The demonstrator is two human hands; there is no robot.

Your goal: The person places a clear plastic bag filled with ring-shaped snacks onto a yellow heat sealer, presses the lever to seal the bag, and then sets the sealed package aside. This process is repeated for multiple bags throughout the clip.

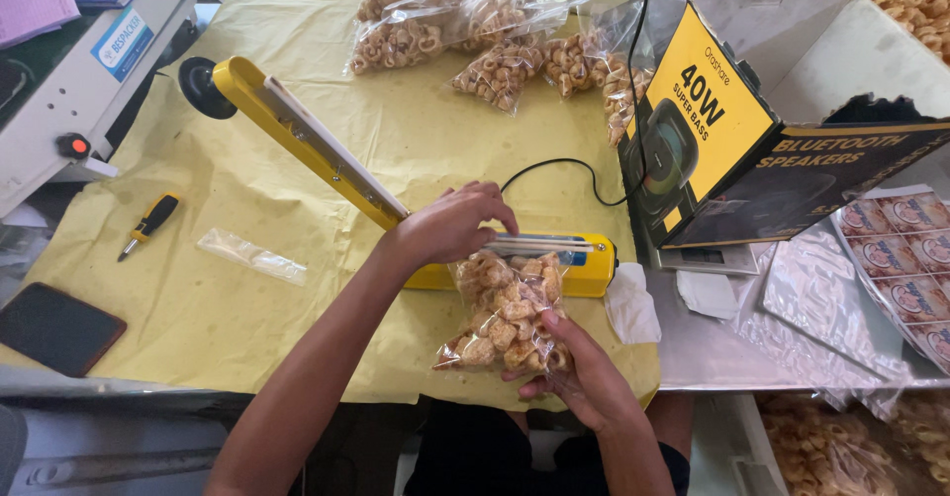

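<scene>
A clear plastic bag of puffed tan snack rings [507,313] lies with its open top across the bar of a yellow heat sealer with a long raised arm [327,154], and its body hangs towards the person. The right hand [579,377] cups the bag's lower end, fingers curled around it. The left hand [450,224] rests on the sealer, fingertips pinching the bag's top edge flat. Beyond the sealer lie more filled snack bags [465,26]. To its right stands a yellow and black cardboard box [712,130]; to its left lie a small screwdriver [146,225] and a dark phone [54,328].
</scene>
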